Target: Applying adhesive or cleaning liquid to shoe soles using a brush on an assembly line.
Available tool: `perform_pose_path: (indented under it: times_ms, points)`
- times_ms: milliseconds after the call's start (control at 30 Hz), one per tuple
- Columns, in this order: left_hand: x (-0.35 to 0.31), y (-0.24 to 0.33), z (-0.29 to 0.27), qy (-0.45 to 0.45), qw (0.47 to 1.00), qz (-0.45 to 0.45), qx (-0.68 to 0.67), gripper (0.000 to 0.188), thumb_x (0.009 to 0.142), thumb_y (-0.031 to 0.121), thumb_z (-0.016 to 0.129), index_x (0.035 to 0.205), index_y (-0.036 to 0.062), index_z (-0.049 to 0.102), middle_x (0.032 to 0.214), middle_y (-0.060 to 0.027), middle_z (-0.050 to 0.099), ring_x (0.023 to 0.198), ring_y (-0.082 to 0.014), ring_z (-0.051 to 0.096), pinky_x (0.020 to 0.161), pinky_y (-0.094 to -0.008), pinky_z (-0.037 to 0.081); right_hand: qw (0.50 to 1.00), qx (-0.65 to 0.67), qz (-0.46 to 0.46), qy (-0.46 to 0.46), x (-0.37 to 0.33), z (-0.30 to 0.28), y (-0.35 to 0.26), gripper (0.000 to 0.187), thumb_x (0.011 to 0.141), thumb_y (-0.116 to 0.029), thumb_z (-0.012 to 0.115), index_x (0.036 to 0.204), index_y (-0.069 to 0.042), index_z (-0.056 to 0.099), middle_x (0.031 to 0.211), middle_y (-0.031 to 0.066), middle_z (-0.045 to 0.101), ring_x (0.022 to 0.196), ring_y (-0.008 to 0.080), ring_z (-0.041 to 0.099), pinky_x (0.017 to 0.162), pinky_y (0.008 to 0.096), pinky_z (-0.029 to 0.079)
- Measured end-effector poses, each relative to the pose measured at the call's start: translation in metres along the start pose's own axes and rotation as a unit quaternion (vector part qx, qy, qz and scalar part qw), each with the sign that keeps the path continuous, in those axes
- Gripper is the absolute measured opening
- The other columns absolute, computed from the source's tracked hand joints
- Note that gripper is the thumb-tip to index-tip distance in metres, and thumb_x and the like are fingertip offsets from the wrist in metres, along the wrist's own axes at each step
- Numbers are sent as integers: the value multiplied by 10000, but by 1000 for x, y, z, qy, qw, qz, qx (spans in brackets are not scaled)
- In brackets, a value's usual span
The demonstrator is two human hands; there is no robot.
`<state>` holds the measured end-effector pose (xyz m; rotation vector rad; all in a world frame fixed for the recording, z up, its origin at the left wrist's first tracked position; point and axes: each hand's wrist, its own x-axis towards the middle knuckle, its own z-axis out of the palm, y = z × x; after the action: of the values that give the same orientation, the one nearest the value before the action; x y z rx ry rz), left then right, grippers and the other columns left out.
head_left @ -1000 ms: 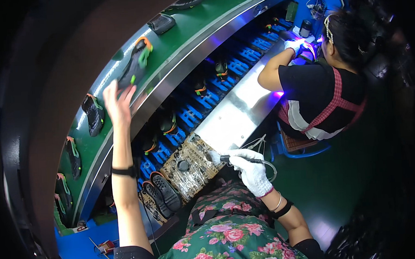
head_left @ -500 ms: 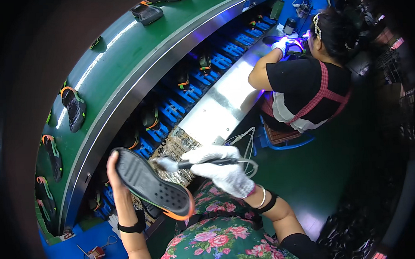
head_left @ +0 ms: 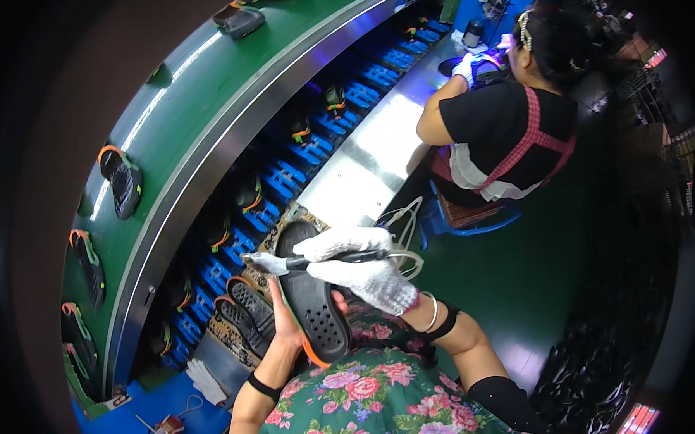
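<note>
My bare left hand (head_left: 287, 325) grips a black shoe sole (head_left: 317, 302) with an orange edge at its near end, held over my lap. Its thumb lies along the left edge; fingertips show at the right edge. A white knitted glove covers my right hand (head_left: 357, 267), which is closed round a black-handled brush (head_left: 295, 263). The brush crosses above the sole, its pale head at the sole's left edge. Whether the bristles touch the sole, I cannot tell. A pale tube (head_left: 408, 265) trails from the handle end.
Two more soles (head_left: 247, 310) lie on the bench to the left. A white glove (head_left: 206, 381) rests by the blue surface. Several soles ride on the green belt (head_left: 180, 108), beside blue racks (head_left: 288, 185). On the right, a co-worker (head_left: 506, 125) sits handling a sole under violet light.
The sole has swung right and toward me, now more upright, with my left hand lower along its edge. The brush in my right hand has shifted slightly left and up.
</note>
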<state>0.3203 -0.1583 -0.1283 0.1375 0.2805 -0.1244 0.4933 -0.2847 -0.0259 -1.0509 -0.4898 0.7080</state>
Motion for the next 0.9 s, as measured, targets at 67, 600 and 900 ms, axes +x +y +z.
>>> perform_pose_path:
  times_ms: [67, 600, 900]
  points:
    - [12, 7, 29, 69, 996, 37, -38, 1176, 805, 998, 276, 1375, 3, 541, 1098, -257, 683, 953, -417, 676, 928, -516, 553, 995, -18, 98, -13, -1, -2, -18, 245, 861, 55, 763, 1105, 37, 776, 874, 94, 772, 698, 117, 713, 637, 254, 582]
    - [33, 14, 51, 26, 984, 173, -34, 1058, 880, 937, 232, 1440, 96, 549, 1268, -119, 694, 1127, -296, 687, 975, -443, 570, 800, -472, -369, -13, 35, 12, -26, 288, 775, 7, 785, 1060, -34, 789, 1060, 150, 779, 977, 319, 744, 856, 414, 583]
    - [40, 14, 35, -129, 962, 179, -162, 1130, 848, 969, 247, 1556, 110, 445, 1498, -116, 550, 1334, -292, 558, 1137, -466, 447, 846, -399, -349, -58, 31, 7, -17, 331, 772, -11, 806, 1101, -20, 771, 1051, 115, 779, 943, 290, 740, 837, 406, 587]
